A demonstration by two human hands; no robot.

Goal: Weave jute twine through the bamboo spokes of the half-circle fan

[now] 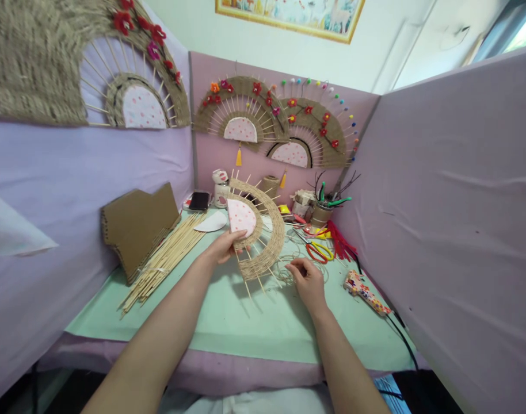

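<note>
My left hand (pixel 225 246) grips a half-round woven fan (pixel 272 238) by its inner part, beside the white panel with pink dots. The fan is tilted on its side above the table, and thin sticks poke out past its twine band. To the right of its lower edge, my right hand (pixel 307 280) is closed with thumb and fingertips pinched together. A loose tangle of twine (pixel 294 265) lies just behind those fingers. Whether the pinch holds a strand of it is too fine to make out.
Bundled bamboo sticks (pixel 166 259) and folded cardboard (pixel 140 221) lie at left. Scissors (pixel 319 252), a red tassel (pixel 341 241) and a flower-patterned glue gun (pixel 366 293) with a cord are at right. A pot with green-handled pliers (pixel 321 214) stands behind. Finished fans (pixel 246 103) hang on the partition.
</note>
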